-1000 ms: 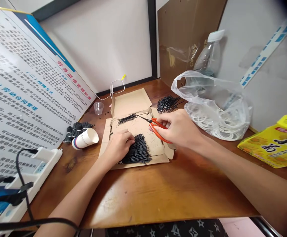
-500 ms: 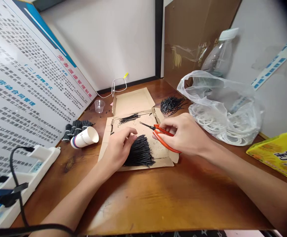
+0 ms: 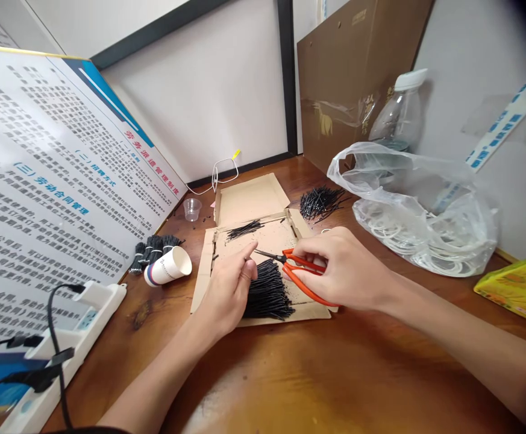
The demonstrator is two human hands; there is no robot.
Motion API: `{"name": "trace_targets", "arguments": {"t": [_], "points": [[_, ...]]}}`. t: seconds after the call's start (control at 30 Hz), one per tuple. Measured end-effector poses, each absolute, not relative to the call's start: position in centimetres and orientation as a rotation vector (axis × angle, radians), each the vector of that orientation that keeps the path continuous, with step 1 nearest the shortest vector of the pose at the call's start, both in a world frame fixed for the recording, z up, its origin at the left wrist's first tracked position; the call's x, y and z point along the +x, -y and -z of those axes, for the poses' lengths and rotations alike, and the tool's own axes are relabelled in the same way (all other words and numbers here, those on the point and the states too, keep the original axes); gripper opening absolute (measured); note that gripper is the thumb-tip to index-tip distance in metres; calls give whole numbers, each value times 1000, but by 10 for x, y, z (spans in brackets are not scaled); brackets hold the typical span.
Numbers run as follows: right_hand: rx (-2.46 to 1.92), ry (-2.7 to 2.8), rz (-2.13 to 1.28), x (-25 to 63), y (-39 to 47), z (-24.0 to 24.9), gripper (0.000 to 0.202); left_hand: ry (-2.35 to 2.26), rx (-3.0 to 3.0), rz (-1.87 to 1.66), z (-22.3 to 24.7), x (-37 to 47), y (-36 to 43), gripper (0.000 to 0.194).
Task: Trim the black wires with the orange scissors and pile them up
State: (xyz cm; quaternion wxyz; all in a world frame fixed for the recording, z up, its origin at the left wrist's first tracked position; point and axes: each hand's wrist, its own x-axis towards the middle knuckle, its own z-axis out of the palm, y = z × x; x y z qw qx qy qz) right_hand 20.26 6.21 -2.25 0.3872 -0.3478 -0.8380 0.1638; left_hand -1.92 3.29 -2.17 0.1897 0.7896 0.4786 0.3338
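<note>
My right hand is closed around the orange handles of a pair of slim-nosed scissors. Their dark, narrow blades point left, with the tips right by the fingertips of my left hand. Thumb and fingers of that left hand are pressed together; whatever they pinch is too small or hidden to name. Beneath them lies a dense bundle of short black wires on an opened-out cardboard box, partly covered by my left hand. A smaller group of black pieces rests farther back on the cardboard.
Right of the cardboard is a loose black pile, then a clear plastic bag of white coils and a bottle. On the left are a tipped paper cup, tied black bundles, a small clear cup and a power strip.
The scissor tips have come against the left fingertips, where before there was a gap. My left fingers have straightened somewhat. The whole view has shifted slightly.
</note>
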Motion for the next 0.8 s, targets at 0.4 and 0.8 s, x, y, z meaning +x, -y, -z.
{"name": "trace_targets", "arguments": {"t": [0.4, 0.8], "points": [[-885, 2139, -421, 203, -60, 22, 24, -1344, 1885, -1089, 20, -10, -28, 15], [-853, 2135, -402, 200, -56, 20, 27, -1332, 1823, -1205, 21, -10, -27, 27]]}}
